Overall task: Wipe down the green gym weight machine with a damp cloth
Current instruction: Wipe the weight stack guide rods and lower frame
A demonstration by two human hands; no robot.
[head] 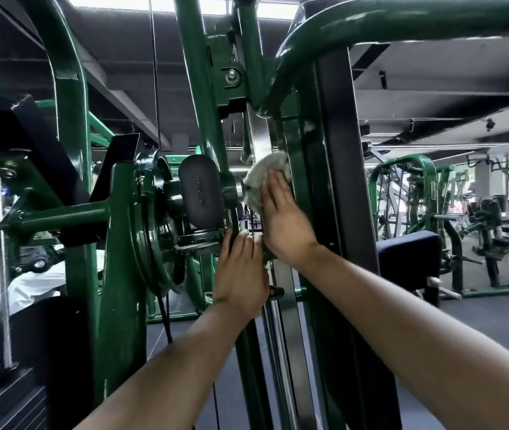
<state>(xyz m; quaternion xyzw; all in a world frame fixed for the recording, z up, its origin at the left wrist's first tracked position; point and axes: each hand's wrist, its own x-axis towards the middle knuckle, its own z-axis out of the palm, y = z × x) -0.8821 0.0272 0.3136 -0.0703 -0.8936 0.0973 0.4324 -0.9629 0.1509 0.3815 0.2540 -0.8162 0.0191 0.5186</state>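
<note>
While my left hand [240,274] is gripping the green machine frame [206,125] for steadiness, my right hand [284,218] is pressing flat-fingered on the grey cloth [262,175].

Other green machines [408,193] stand far right (one black seat pad [408,252] nearer).

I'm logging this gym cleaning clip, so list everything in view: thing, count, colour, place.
weight machine frame: one, green, fills the centre and left.
cloth: one, grey-white, pressed on the frame at centre.
oval pad: one, black, left of the cloth.
pulley wheel: one, green, left of centre.
guide rods: silver, count unclear, lower centre.
other machines: several, green, background right.
left hand: one, fingers curled on the frame below the cloth.
right hand: one, fingers flat on the cloth.
</note>
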